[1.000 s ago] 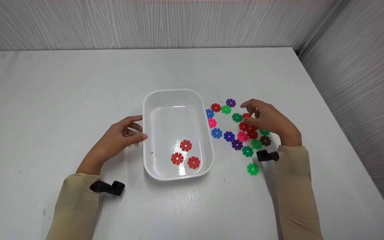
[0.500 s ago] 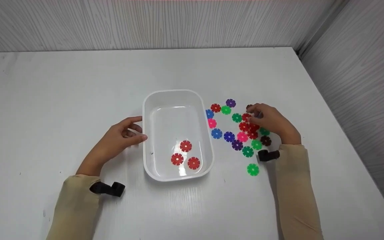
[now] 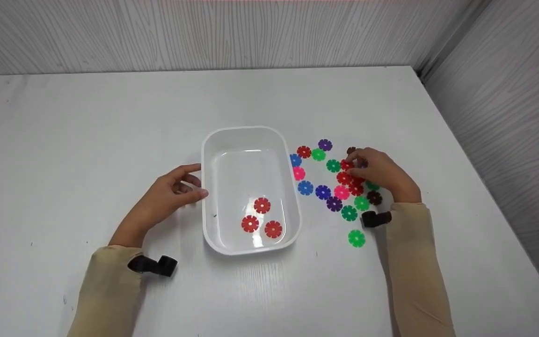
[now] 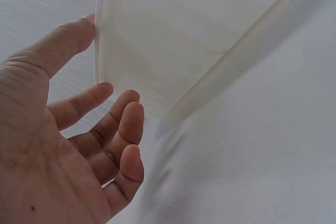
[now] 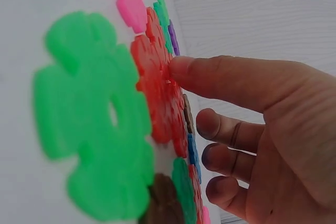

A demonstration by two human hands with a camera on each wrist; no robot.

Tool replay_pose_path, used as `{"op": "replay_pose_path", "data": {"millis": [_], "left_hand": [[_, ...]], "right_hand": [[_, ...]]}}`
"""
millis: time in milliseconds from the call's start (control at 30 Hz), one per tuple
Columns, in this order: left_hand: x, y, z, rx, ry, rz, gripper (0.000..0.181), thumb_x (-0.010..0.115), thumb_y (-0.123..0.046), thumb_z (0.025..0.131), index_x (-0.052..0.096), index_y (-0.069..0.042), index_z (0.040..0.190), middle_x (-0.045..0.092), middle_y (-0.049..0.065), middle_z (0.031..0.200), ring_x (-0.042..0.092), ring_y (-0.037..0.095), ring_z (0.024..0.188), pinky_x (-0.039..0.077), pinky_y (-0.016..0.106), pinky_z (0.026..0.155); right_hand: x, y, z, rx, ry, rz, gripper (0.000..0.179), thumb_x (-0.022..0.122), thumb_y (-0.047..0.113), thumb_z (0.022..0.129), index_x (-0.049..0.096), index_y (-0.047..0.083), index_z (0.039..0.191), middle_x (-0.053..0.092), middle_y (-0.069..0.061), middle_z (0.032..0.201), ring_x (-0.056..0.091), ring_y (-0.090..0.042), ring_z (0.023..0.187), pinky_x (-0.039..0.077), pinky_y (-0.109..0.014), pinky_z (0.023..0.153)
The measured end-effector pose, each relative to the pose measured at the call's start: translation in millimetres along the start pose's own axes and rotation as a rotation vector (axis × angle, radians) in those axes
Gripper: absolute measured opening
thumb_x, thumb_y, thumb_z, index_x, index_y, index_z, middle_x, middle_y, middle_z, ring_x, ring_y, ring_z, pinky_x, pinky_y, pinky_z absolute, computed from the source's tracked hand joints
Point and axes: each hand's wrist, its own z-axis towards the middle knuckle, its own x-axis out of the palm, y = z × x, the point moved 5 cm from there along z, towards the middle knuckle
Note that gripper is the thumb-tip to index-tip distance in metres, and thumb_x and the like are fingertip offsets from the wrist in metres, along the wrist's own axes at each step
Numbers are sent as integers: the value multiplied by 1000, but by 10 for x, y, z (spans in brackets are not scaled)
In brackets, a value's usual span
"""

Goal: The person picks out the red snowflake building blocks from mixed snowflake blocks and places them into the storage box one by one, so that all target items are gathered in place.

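A white plastic tray [image 3: 211, 140] stands mid-table with three red notched building discs [image 3: 262, 205] lying in it. My left hand [image 3: 169, 189] is at its left side, the thumb over the rim and the index fingertip against the outer wall; the other fingers hang loosely bent. My right hand [image 3: 376, 169] reaches low over a cluster of red notched building discs [image 3: 343, 178] beside the tray. Its thumb tip touches a red disc, with thumb and index finger apart around the upper red disc [image 3: 346, 165]. In the right wrist view, the index finger is hidden behind the thumb [image 5: 220, 74].
More notched discs lie right of the tray: blue [image 3: 305, 187], pink [image 3: 341, 192], purple [image 3: 324, 144], brown [image 3: 374, 197] and several green. One light green disc [image 3: 356, 238] lies apart, nearer the front. Wood-grain panels [image 3: 204, 37] border the table behind and at right.
My right hand has come down and slightly forward onto the red discs, its thumb and index finger drawing closer together. A brown disc behind it has come into sight. My left hand stays at the tray.
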Motion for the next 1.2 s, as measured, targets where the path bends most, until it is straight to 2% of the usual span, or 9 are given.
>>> {"op": "replay_pose_path", "data": {"millis": [267,500,933,1200], "left_hand": [[-5,-16,0,13,-5,-4,66,68,-36,89,41,-17,146,56,9,122,60,12,88,47,29,82],[-3,-1,12,3,-6,-2,66,69,-36,88,41,-18,146,57,8,121,61,14,89,46,31,82],[-4,-37,6,2,0,2,67,68,-37,89,40,-17,147,57,10,122,60,13,90,45,30,83],[-6,-19,-8,2,-3,-10,66,68,-36,89,41,-18,146,57,9,121,60,12,90,46,30,83]], "right_hand": [[-3,19,1,-10,-20,4,32,61,23,95,60,11,124,56,-15,117,53,-28,106,51,-45,93],[-2,12,22,-13,-32,16,32,62,22,94,60,12,124,56,-15,119,54,-29,108,51,-47,95],[-17,-23,1,-4,-20,-2,40,57,25,97,53,12,135,55,-18,128,54,-35,117,48,-50,98],[-17,36,-3,-11,-18,-99,41,59,25,95,56,12,134,55,-18,123,54,-35,112,50,-51,94]]}}
